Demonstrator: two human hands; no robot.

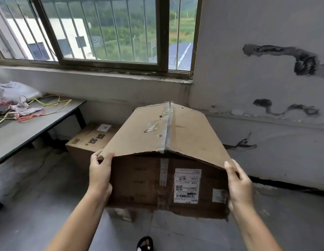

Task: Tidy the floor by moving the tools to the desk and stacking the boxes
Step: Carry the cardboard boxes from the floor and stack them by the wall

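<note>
I hold a large brown cardboard box [168,182] off the floor in front of me, its taped top bulging up along the seam and a white shipping label facing me. My left hand [100,175] grips its upper left corner, thumb on top of the flap. My right hand [239,183] grips the right edge, fingers curled round the side. A second, smaller cardboard box [90,140] stands on the floor behind it, beside the desk leg and under the window. The grey desk [27,129] runs along the left.
Coloured wires [31,109] and a white plastic bag [14,91] lie on the desk's far end. A barred window and a scarred white wall close off the corner. Grey concrete floor [49,187] spreads around me; a black slipper [145,244] shows at the bottom edge.
</note>
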